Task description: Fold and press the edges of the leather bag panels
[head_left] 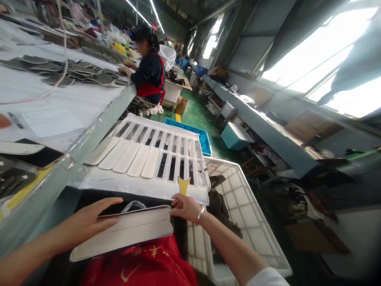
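Note:
White elongated panels (131,229) lie stacked over the red apron on the lap. My left hand (89,220) is at the left part of the stack, fingers apart, the thumb along the top panel's edge. My right hand (186,207) is closed at the stack's right end, with a yellow forked tool (183,185) sticking up from its fingers. Just beyond stands a white slatted rack (143,183), tilted, with several white panels (135,160) in a row on its left part.
A white crate (238,190) with dark pieces is at the right; a blue crate (205,139) lies beyond the rack. The white table (101,107) at left holds grey pieces (83,73) and paper (50,121). A person (150,75) in a red apron works beside it.

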The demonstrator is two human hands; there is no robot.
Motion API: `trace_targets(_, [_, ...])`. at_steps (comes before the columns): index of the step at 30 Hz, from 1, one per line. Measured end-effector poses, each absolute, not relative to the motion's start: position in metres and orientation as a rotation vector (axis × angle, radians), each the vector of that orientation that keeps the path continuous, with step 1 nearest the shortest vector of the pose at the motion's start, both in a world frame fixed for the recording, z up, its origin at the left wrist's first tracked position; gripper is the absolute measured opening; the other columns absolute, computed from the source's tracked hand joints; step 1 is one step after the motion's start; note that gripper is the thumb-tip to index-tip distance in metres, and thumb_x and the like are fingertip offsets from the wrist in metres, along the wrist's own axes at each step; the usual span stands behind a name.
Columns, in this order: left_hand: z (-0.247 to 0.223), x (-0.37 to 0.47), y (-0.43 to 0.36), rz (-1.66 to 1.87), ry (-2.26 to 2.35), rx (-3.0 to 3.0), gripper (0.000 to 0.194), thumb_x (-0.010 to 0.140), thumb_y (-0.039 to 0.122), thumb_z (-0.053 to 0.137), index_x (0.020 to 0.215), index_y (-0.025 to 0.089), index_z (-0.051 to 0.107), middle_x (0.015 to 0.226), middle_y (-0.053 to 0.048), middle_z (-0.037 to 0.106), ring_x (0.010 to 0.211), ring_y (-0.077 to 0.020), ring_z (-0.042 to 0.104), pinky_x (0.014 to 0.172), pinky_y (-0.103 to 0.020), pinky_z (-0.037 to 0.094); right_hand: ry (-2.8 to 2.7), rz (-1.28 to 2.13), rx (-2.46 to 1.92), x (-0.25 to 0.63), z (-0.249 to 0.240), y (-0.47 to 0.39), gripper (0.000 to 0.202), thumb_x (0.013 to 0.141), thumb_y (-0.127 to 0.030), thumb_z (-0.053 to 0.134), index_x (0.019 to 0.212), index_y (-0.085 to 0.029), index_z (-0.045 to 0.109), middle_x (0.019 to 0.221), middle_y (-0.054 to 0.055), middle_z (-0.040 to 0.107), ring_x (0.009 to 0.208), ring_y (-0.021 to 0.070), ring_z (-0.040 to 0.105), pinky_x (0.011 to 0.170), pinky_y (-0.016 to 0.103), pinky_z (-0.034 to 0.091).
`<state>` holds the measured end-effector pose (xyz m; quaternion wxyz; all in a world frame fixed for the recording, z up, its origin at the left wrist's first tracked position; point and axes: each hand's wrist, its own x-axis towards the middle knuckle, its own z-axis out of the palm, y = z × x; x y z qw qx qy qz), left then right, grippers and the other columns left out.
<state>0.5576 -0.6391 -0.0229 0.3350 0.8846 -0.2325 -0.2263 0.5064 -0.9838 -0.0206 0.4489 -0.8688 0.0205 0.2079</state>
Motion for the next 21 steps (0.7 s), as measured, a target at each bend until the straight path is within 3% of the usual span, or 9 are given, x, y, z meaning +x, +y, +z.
trace_targets(2, [-0.008, 0.564, -0.682, -0.663, -0.842, 2.237, 0.051, 0.08, 0.045, 0.05, 0.126, 0.023, 0.048, 0.13, -0.004, 0.053, 0.118, -0.0241, 0.048, 0.102, -0.036, 0.034, -0.188, 0.38, -2.295, 0.51, -0.014, -0.979, 0.044, 0.07, -0.035, 0.071, 0.108, -0.019, 0.056, 0.097, 0.004, 0.063, 0.078, 0.0128, 0.06, 0.068, 0.023, 0.047])
trace_targets(5, [0.002, 0.57, -0.735, -0.784, -1.05, 2.082, 0.037, 0.082, 0.036, 0.048, 0.115, 0.023, 0.059, 0.113, -0.002, 0.065, 0.102, -0.0201, 0.059, 0.09, -0.03, 0.042, -0.568, 0.374, -2.532, 0.515, -0.007, -0.97, 0.016, 0.083, -0.028, 0.057, 0.093, -0.017, 0.064, 0.087, 0.004, 0.065, 0.079, 0.0143, 0.059, 0.072, 0.024, 0.043])
trace_targets(10, [-0.006, 0.571, -0.76, -0.88, -1.049, 1.951, 0.031, 0.085, 0.032, 0.042, 0.098, 0.024, 0.068, 0.088, 0.001, 0.071, 0.083, -0.017, 0.064, 0.074, -0.023, 0.044, -0.77, 0.41, -2.785, 0.516, -0.007, -0.965, 0.025, 0.09, -0.026, 0.043, 0.08, -0.016, 0.064, 0.079, 0.005, 0.065, 0.075, 0.0152, 0.057, 0.065, 0.024, 0.04])
trace_targets(17, [-0.016, 0.561, -0.76, -0.743, -1.274, 2.125, 0.03, 0.086, 0.025, 0.04, 0.097, 0.022, 0.067, 0.088, -0.001, 0.072, 0.079, -0.0181, 0.065, 0.072, -0.024, 0.047, -0.903, 0.46, -2.79, 0.514, -0.008, -0.968, 0.025, 0.091, -0.024, 0.041, 0.083, -0.015, 0.063, 0.082, 0.005, 0.065, 0.074, 0.0141, 0.057, 0.062, 0.023, 0.038])
trace_targets(21, [-0.025, 0.544, -0.765, -0.627, -1.432, 2.307, 0.038, 0.082, 0.01, 0.037, 0.113, 0.013, 0.058, 0.113, -0.013, 0.064, 0.098, -0.0245, 0.061, 0.085, -0.035, 0.047, -0.987, 0.449, -2.803, 0.507, -0.009, -0.968, 0.026, 0.091, -0.025, 0.039, 0.086, -0.014, 0.062, 0.081, 0.006, 0.064, 0.073, 0.0146, 0.057, 0.06, 0.024, 0.038])
